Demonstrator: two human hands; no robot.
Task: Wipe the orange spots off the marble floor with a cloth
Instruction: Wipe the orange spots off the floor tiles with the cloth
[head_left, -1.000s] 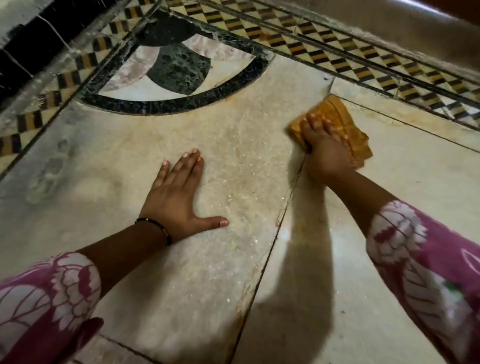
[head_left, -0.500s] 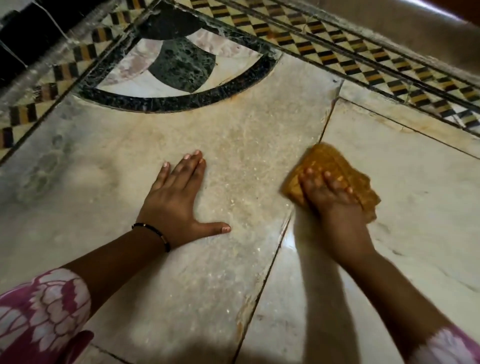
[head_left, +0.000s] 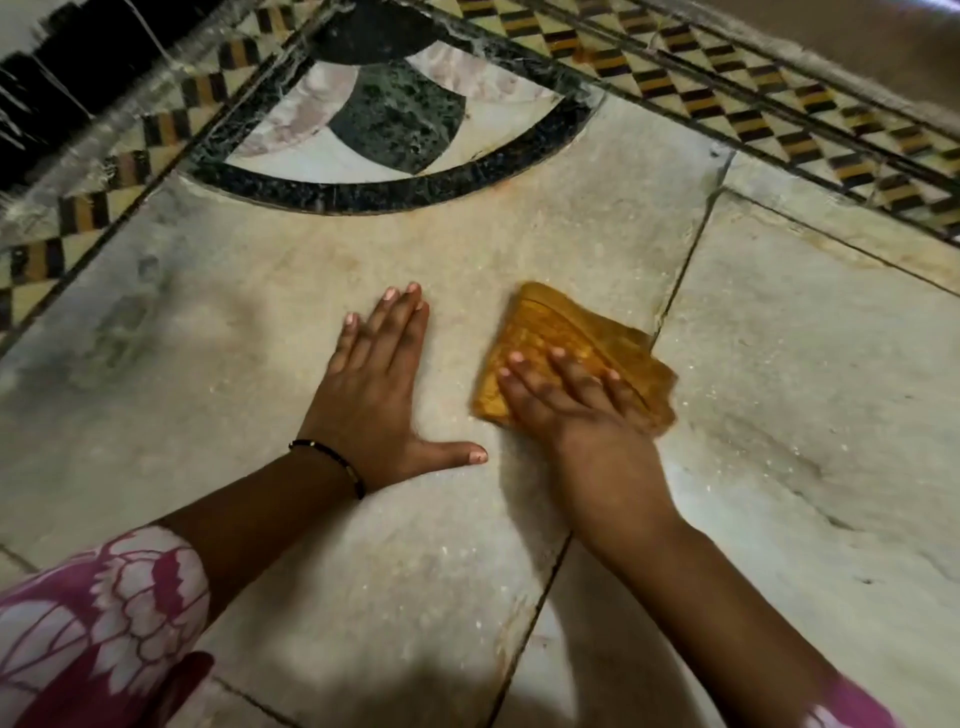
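At the far left, a pink sleeve printed with white flowers (head_left: 98, 618) covers the person's left forearm, and a thin black bead bracelet (head_left: 332, 462) circles the wrist. The left hand (head_left: 374, 395) lies flat, palm down, on the pale grey marble floor (head_left: 260, 364); its four fingers are straight and held together, the thumb stuck out to the right, gripping nothing. Beyond it, toward the top, a curved black stone band with a dark green and white inlay (head_left: 395, 124) is set into the floor, bordered by strips of black and yellow checkered tile (head_left: 779, 88). Just right of the left thumb, the right hand (head_left: 576, 415) presses down on a folded orange-yellow cloth (head_left: 561, 332), fingers spread a little and laid flat over its near half, not curled around it. The cloth sits on the same large slab as the left hand, its right corner reaching the dark joint line (head_left: 670, 306) that runs between slabs. Faint orange tinges show on the marble near the black band; I cannot make out distinct spots beside the cloth. The slab to the right carries grey streaks.
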